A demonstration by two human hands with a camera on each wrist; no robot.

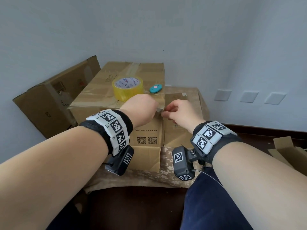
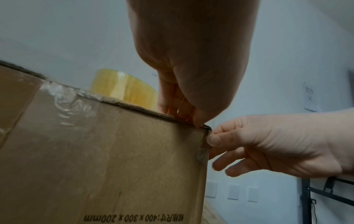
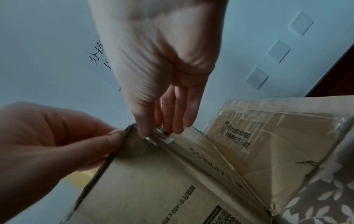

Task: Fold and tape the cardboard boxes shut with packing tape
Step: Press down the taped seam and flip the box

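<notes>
- Your left hand (image 1: 141, 107) sits at the near right corner of the closed cardboard box (image 1: 146, 146). Its fingers are curled, with the fingertips (image 2: 198, 121) pressed down on the top edge right at that corner.
- Your right hand (image 1: 181, 113) meets the same corner from the right side. The thumb and fingers are bent, and the fingertips (image 3: 145, 133) press a strip of clear tape (image 3: 161, 137) against the box's side face, just below the top edge. From the left wrist view, the thumb lies against the vertical corner edge where the tape wraps round.
- I cannot tell whether your right hand pinches the tape's end or only presses it flat.
- The box stands on a patterned cloth (image 1: 166, 173). Its flaps are down, and glossy tape runs across the top and over the near face.
- The yellow roll of packing tape (image 1: 127, 88) stands on top of this box, just behind your left hand and not touching it.
- A small teal cutter (image 1: 156, 88) lies on the box top, beside the roll on its right.
- A 2nd closed box (image 1: 182, 100) stands against the right side of the 1st one, its top lower and covered in tape.
- A 3rd box (image 1: 49, 100) leans tilted against the wall on the left.
- An open carton (image 1: 289, 151) shows at the far right edge.
</notes>
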